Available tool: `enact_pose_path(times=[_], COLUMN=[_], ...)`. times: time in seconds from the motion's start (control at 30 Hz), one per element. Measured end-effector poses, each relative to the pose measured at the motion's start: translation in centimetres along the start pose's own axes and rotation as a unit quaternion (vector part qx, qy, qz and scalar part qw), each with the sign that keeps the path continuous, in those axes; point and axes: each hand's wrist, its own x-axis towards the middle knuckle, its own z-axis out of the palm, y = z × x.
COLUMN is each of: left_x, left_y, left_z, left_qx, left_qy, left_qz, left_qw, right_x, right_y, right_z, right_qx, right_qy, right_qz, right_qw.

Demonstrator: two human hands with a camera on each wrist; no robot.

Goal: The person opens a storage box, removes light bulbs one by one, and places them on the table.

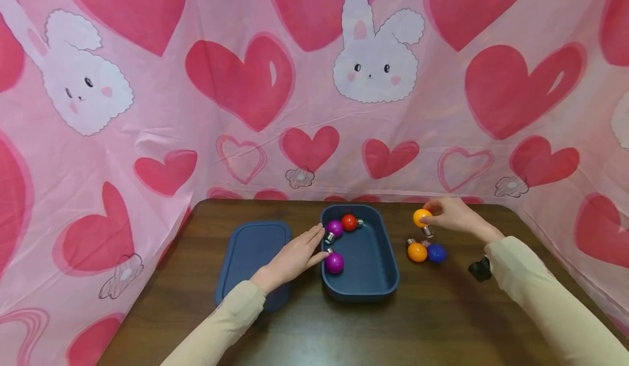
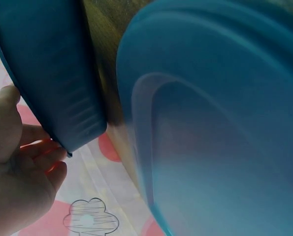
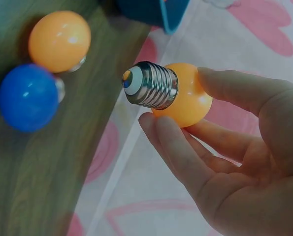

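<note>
My right hand (image 1: 457, 217) pinches an orange light bulb (image 1: 421, 217) by its round globe, thumb on one side and fingertips on the other. The silver screw base points away from the palm in the right wrist view. Below it, a second orange bulb (image 1: 417, 252) and a blue bulb (image 1: 437, 253) lie side by side on the table. My left hand (image 1: 294, 255) rests its extended fingers and thumb at the left rim of a dark blue container (image 1: 366, 267). Inside lie a red bulb (image 1: 349, 223) and two purple bulbs (image 1: 334, 263) along the left and far sides.
A flat blue lid (image 1: 255, 251) lies left of the container, partly under the left forearm. A small black object (image 1: 479, 269) shows beside the right sleeve. The brown wooden table (image 1: 344, 333) ends at a pink heart-and-rabbit cloth (image 1: 314, 98) behind.
</note>
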Motion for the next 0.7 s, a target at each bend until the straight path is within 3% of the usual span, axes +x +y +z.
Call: enact_pose_path(times=[0.33,0.7], left_x=[0.0,-0.1], left_y=[0.1,0.1], left_z=[0.0,0.0], left_qx=[0.003,0.006], left_qy=[0.008,0.023], left_qz=[0.004,0.018], left_qw=[1.0000,0.9996], right_x=[-1.2,-2.1], right_y=[3.0,5.0], right_z=[0.1,0.5], right_qx=[-0.009,-0.004], right_qy=[-0.020,-0.041], right_qz=[0.038,0.084], right_qw=[0.9990,0.9956])
